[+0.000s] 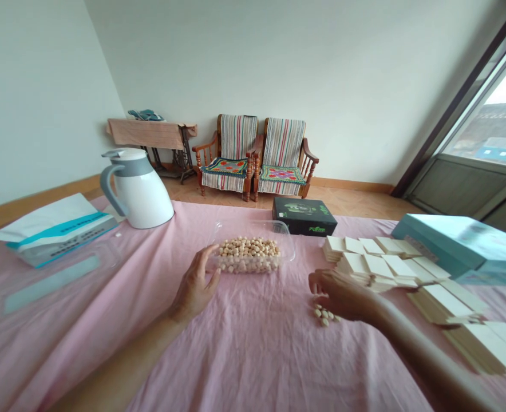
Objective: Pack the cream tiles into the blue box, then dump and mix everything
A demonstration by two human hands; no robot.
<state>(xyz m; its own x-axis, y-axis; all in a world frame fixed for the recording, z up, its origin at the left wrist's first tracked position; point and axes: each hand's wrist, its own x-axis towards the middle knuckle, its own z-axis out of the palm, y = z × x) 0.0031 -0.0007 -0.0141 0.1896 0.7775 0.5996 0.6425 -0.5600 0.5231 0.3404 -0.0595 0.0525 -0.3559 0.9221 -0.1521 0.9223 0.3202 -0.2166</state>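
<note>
A clear plastic container [284, 230] of small tan round pieces sits on the pink tablecloth [244, 349]. My left hand [195, 285] rests beside its left end, fingers apart, thumb touching the container wall. My right hand [342, 293] lies palm down, fingers curled, over a small loose heap of the tan pieces [324, 316]; what the fingers hold is hidden. Just right of that hand lie stacks of cream cards [377, 264].
A white and grey jug [137, 187] stands at the back left, next to a white and teal packet [55, 228]. A black box [304, 216] lies behind the container, a teal box [463, 246] at the right. Two wooden chairs [255, 157] stand by the far wall.
</note>
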